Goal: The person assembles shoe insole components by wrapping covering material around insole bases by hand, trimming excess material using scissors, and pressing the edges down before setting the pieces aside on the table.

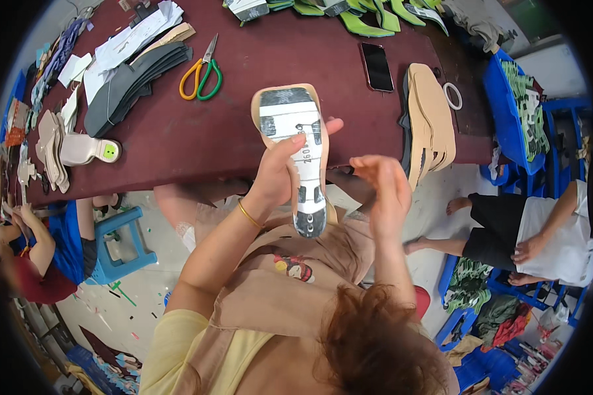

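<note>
Holding insole (295, 148) | left hand (275, 178) | scissors (202, 76), phone (377, 66) beyond | right hand (383, 187) seemingly empty

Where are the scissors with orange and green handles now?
In the head view, the scissors lie on the dark red table, left of the insole held in the left hand, beside grey soles.

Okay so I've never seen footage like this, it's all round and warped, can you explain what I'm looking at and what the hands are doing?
There is no machine here. One wide fisheye camera, worn on a person's head, looks down at their bare hands; that lens bends the edges. The left hand holds up a shoe insole, tan with grey and white patches. The right hand is beside it, open, holding nothing. Behind them is a dark red table with orange and green scissors, a black phone, a stack of tan insoles, dark grey soles and green pieces. Other people sit nearby.
</note>
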